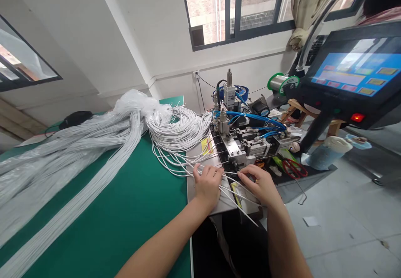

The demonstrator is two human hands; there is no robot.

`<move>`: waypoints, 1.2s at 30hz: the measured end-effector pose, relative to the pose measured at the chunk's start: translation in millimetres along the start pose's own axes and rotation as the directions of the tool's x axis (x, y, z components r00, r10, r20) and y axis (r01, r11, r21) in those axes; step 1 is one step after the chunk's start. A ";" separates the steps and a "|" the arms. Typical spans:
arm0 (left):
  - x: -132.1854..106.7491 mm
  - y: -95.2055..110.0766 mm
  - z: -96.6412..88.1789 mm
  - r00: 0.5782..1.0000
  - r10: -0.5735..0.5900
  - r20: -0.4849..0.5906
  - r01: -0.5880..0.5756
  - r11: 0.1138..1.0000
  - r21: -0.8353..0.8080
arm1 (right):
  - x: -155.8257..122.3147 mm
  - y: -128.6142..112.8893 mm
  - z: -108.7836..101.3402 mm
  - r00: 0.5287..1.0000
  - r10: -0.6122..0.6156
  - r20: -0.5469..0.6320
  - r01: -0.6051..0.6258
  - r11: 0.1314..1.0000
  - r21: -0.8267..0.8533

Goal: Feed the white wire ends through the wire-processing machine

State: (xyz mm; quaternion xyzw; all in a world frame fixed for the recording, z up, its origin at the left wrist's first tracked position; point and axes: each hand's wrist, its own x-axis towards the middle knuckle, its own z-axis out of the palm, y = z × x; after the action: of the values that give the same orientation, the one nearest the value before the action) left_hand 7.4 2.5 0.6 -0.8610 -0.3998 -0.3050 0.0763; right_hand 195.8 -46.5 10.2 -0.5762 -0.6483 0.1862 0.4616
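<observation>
My left hand (209, 186) lies over several white cables on the metal plate (196, 194), its fingers bent down and closed on them. A single white cable (231, 172) runs from under its fingertips to my right hand (258, 182), which pinches it between thumb and fingertips. Loose cable ends (239, 207) stick out below both hands toward me. Just beyond my fingers stands a bench machine (233, 148) with metal cylinders and blue air hoses. Cables from a large coiled bundle (178, 131) lead across the plate to my left hand.
On the green table (150, 215), long white cables (94, 186) lie beside plastic-wrapped bundles (62, 161). A touchscreen (357, 73) stands at right. Near the machine are red-handled scissors (294, 168), a green-rimmed wire spool (283, 83) and a blue-and-white roll (328, 152). Part of another person shows top right.
</observation>
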 end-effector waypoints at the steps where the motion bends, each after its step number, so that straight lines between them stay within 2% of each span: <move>1: -0.2 -1.1 0.3 1.000 0.017 -0.004 -0.017 1.000 -0.019 | 0.1 -0.6 -0.9 1.000 -0.006 0.013 0.006 1.000 0.002; 8: -2.7 -8.2 0.8 0.989 0.137 -0.055 -0.144 0.977 -0.156 | -1.6 -7.4 -13.1 0.991 -0.049 0.124 0.045 0.999 0.027; 14: -3.9 -5.9 -4.0 0.968 0.226 -0.113 -0.243 0.953 -0.178 | -5.6 -10.8 -21.9 0.982 -0.061 0.180 0.050 0.997 0.061; 21: -7.3 2.0 -10.1 0.937 0.337 -0.089 -0.349 0.917 -0.196 | -8.2 -14.2 -29.0 0.975 -0.064 0.214 0.047 0.995 0.083; 23: -8.4 4.6 -8.8 0.944 0.321 -0.076 -0.330 0.922 -0.201 | -8.4 -13.0 -29.9 0.975 -0.054 0.214 0.034 0.995 0.097; 27: -7.4 7.6 -4.4 0.980 0.192 -0.062 -0.201 0.957 -0.208 | -7.1 -6.7 -24.3 0.990 0.006 0.138 -0.027 0.988 0.152; 30: -6.1 7.5 -2.2 0.991 0.117 -0.065 -0.129 0.967 -0.221 | -5.0 -1.9 -15.9 0.992 0.050 0.115 -0.076 0.969 0.235; 36: -6.4 5.5 -0.3 0.995 0.082 -0.048 -0.091 0.971 -0.220 | -3.0 -1.7 -8.1 0.994 0.036 0.100 -0.066 0.946 0.318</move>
State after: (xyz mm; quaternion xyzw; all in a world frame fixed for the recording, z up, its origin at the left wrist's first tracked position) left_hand 8.2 -5.4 -2.2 -0.8747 -0.3238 -0.3607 0.0006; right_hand 201.2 -52.1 14.5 -0.5007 -0.6151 0.3273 0.5136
